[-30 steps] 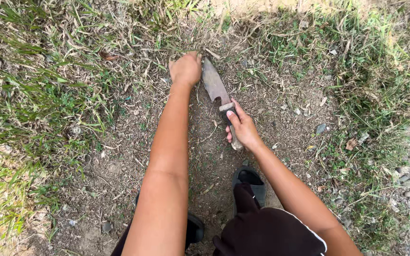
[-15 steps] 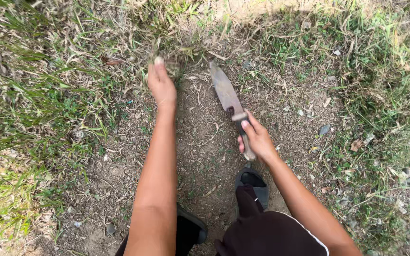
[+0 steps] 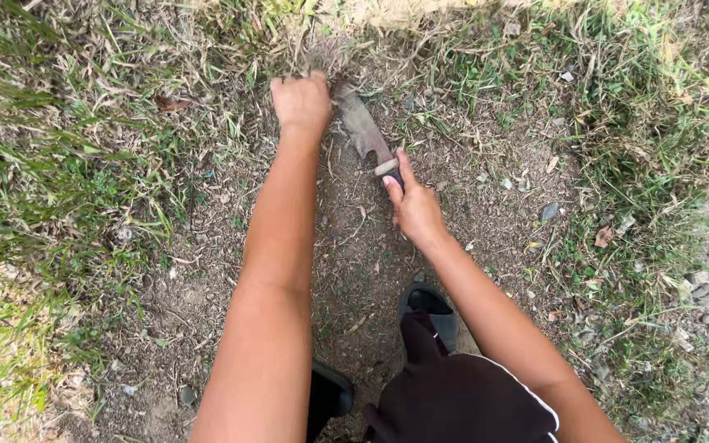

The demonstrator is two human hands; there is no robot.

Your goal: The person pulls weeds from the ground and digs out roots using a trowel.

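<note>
- Gripping a dry, pale grass tuft (image 3: 322,61) in our clenched left hand (image 3: 301,102), head view.
- Our right hand (image 3: 414,209) grasps the rusty broad-bladed knife (image 3: 363,131); blade tip sits at the tuft's base.
- Cutting step, we judge; next calls for a slice clear of the left fingers.

Bright, even daylight illuminates the scene. The top edge is overexposed, with pale glare on the dry grass (image 3: 420,12). Shadows are soft and short, darkest beneath the forearms and around the dark shoe (image 3: 428,308). Centre focus is sharp. Wide-angle distortion curves the ground at the edges, where detail softens slightly.
</note>
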